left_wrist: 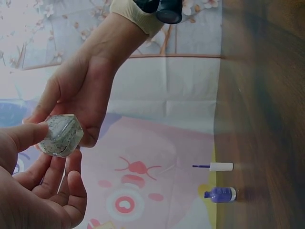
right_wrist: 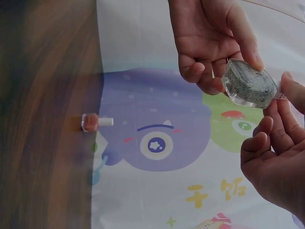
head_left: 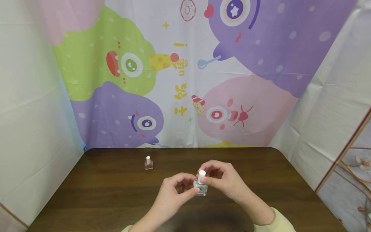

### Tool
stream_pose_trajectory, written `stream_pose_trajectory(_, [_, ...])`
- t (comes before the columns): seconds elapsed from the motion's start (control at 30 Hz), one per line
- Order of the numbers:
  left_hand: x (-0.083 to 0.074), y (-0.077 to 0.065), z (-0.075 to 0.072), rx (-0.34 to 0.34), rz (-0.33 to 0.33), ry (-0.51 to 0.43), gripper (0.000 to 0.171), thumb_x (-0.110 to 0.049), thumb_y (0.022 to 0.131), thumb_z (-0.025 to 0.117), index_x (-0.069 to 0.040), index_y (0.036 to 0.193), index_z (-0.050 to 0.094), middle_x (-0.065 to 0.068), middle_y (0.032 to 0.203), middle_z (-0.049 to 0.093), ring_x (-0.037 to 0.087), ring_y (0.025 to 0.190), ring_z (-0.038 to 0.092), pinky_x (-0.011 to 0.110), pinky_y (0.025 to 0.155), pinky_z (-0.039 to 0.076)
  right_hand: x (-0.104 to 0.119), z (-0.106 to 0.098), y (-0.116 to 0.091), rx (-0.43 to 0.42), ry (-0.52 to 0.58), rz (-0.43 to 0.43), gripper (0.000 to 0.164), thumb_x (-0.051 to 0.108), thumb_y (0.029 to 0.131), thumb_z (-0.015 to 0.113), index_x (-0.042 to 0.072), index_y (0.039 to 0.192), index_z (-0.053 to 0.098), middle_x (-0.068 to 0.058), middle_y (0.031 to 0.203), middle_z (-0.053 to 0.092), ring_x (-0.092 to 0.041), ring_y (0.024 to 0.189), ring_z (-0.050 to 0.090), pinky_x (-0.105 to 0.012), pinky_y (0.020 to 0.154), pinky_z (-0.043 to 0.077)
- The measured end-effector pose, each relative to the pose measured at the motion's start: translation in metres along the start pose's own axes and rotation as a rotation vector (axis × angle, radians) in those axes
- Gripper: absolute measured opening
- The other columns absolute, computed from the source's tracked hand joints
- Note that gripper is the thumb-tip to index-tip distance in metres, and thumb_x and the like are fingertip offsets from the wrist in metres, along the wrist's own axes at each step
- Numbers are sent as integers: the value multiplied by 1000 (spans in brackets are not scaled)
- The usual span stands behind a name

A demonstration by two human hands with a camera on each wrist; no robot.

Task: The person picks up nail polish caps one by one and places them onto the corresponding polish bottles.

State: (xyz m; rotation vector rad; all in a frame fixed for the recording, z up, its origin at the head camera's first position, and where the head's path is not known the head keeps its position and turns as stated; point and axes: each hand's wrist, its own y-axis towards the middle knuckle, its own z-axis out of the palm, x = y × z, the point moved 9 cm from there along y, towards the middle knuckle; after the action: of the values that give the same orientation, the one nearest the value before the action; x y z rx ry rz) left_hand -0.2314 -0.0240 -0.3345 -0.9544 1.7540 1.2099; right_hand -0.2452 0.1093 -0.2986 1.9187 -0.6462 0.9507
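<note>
A clear glass nail polish bottle [head_left: 202, 190] with pale, dark-speckled polish is held up over the table between both hands. My left hand [head_left: 169, 195] grips the glass body, thumb on its near face. With thumb and fingers, my right hand [head_left: 232, 182] pinches the white cap [head_left: 202, 175], which sits on the bottle's neck. The left wrist view shows the flat base of the bottle turned toward the camera, the cap hidden behind it. In the right wrist view, the speckles show clearly through the glass.
A capped brownish-pink nail polish bottle [head_left: 149, 165] stands at the back left of the dark wooden table [head_left: 116, 190]. An uncapped purple bottle [left_wrist: 220, 194] and its white cap with a purple brush [left_wrist: 221, 166] stand apart, largely hidden behind my right hand in the head view.
</note>
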Motion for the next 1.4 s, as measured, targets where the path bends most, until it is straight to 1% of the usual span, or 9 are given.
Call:
stream_pose_trajectory(0.1, [0,0,1,3,2,-1,22,-18,78,77,-16,98,69,-1,81,67,7,68,57,22,61,48,-3,-2,0,-16,-15,25,15,6,83,70,8,97,64,0,87,65,-11,75,58,-29,65,51])
stream_pose_trajectory(0.37, [-1,1,2,3,4,3,21,-19,78,77,-16,96,69,0,81,67,8,68,56,22,61,48,-5,-2,0,-24,5,53,18,8,82,72,8,97,62,1,88,63,-12,74,56,-29,64,50])
stream_pose_trajectory(0.6, [-1,1,3,7,13,10,20,-20,78,77,-16,96,69,0,82,67,8,68,57,22,62,49,-6,-3,-1,-45,-8,57,19,8,81,73,8,94,61,1,88,61,-12,74,55,-28,64,49])
stream_pose_trajectory(0.83, [-1,1,4,10,0,8,20,-19,78,76,-16,97,69,-1,82,67,7,70,57,22,63,48,-7,-3,-1,-62,-13,63,20,8,79,75,8,94,61,2,88,61,-11,73,56,-28,64,49])
stream_pose_trajectory(1.0, [0,1,3,-2,-6,11,20,-19,79,76,-16,97,69,-1,83,67,7,71,58,22,63,48,-7,-1,-2,-31,23,45,21,6,83,71,4,102,63,-5,93,66,-13,76,59,-29,65,51])
stream_pose_trajectory(1.1, [-2,0,1,-12,23,15,20,-19,79,76,-14,97,69,1,83,68,7,71,58,22,63,48,-7,-1,-3,-16,30,49,25,5,84,69,3,109,65,-8,98,69,-13,78,60,-28,66,51])
stream_pose_trajectory(1.23, [-5,-1,0,-14,60,11,21,-20,80,75,-11,98,69,4,85,68,7,72,58,22,63,48,-8,-1,-4,10,50,72,29,5,86,67,5,115,65,-9,102,70,-14,83,62,-27,69,52])
stream_pose_trajectory(1.4, [-6,-2,-1,-14,51,6,22,-21,80,75,-10,99,69,4,85,68,7,73,58,22,63,48,-5,4,-4,76,124,49,31,2,89,61,0,120,62,-14,106,69,-18,90,65,-30,74,54])
